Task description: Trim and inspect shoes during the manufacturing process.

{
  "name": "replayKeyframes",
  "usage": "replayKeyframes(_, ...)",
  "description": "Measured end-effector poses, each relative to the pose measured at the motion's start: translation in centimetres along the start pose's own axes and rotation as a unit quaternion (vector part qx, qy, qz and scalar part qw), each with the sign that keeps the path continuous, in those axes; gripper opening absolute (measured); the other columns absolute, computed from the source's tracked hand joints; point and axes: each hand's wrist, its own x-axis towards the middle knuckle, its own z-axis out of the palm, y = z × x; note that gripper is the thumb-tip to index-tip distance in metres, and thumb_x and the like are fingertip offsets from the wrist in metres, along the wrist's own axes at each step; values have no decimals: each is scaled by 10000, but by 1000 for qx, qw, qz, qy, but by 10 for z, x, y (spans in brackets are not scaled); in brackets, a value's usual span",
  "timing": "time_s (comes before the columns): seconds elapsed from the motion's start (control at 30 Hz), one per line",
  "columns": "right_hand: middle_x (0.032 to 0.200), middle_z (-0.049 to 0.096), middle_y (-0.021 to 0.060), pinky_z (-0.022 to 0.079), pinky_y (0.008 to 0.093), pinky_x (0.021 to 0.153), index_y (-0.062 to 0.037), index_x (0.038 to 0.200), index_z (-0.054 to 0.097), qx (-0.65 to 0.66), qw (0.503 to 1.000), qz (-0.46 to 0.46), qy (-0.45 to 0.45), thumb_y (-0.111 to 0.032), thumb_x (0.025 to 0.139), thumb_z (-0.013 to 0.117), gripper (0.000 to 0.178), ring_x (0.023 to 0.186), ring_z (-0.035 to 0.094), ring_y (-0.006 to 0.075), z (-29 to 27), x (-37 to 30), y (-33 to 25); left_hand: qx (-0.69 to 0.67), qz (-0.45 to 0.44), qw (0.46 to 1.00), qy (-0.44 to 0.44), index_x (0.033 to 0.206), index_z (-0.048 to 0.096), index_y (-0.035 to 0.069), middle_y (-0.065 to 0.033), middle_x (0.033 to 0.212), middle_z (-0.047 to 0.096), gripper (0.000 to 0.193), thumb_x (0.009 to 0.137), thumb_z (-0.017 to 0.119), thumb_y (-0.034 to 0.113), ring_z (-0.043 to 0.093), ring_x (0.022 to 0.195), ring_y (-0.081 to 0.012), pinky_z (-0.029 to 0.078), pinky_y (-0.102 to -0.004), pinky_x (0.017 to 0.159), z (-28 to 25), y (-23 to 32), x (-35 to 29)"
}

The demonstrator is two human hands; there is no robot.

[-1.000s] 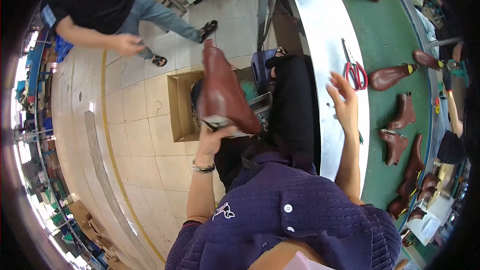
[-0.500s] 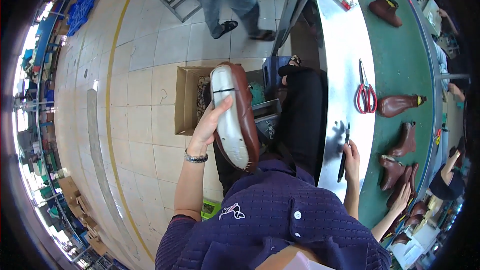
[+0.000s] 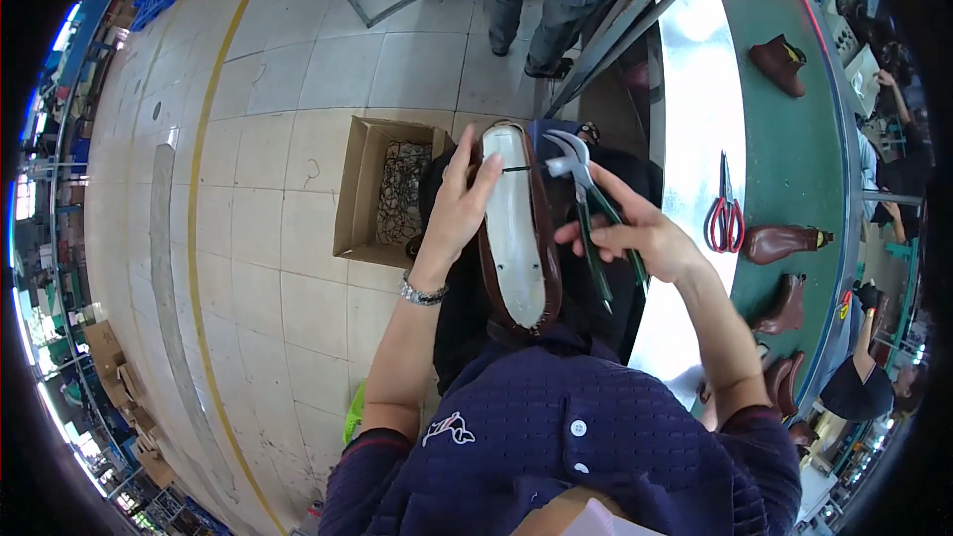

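A brown leather shoe (image 3: 552, 253) is held sole-side up over my lap, its white bottom crossed by a thin black band. My left hand (image 3: 455, 213) supports it from the left side, the thumb near the white bottom and the other fingers raised along the edge. To the right of the shoe, my right hand (image 3: 647, 236) grips a pair of pincers (image 3: 578, 181) with a silver curved head and dark green handles. The handles are spread apart. The pincers' head is close to the shoe's right edge; whether they touch I cannot tell.
Red-handled scissors (image 3: 725, 199) lie on the metal bench strip (image 3: 695, 69) at right. Several brown shoes, including an ankle boot (image 3: 778, 65), stand on the green belt (image 3: 794, 174). A cardboard box (image 3: 349, 184) of tangled thin material sits left. A person (image 3: 566, 0) stands ahead.
My right hand has come from the bench to the shoe with the pincers. The shoe has shifted right and turned more squarely bottom-up. The person ahead has moved right.
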Motion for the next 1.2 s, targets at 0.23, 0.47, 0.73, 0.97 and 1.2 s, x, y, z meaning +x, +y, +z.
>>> replayKeyframes(0.23,1180,602,177,511,351,949,-67,1526,87,60,989,124,-43,-26,938,533,738,1073,626,256,7,39,-32,-20,80,997,-6,1346,486,11,-148,1279,567,436,986,505,257,539,1146,-230,378,-324,1013,6,-18,36)
replayKeyframes(0.47,1137,640,135,480,319,944,-96,1514,171,26,988,148,-30,-125,984,515,632,1033,620,182,19,52,-49,-38,85,995,46,1208,599,18,-147,1138,643,314,966,522,203,583,1049,-219,427,-314,924,9,-14,37)
replayKeyframes(0.73,905,563,47,558,345,731,-226,1548,86,-60,982,178,32,-122,980,534,731,799,598,143,16,53,-44,-77,69,993,59,1170,635,-10,-83,1009,679,293,950,550,164,589,891,-113,451,-245,804,11,-7,39)
replayKeyframes(0.97,795,552,65,541,301,628,-138,1537,96,-282,958,43,34,-74,1000,455,649,678,565,127,22,52,-17,-91,98,988,78,1171,644,-14,-87,1033,693,283,936,556,116,603,915,-101,462,-237,820,10,-11,41)
replayKeyframes(1.2,774,592,85,543,310,637,-125,1535,95,-351,936,34,9,-70,996,447,646,643,598,151,14,48,-23,-212,23,976,34,1200,632,-39,-98,1083,684,317,937,573,129,612,950,-120,462,-234,839,5,4,34)
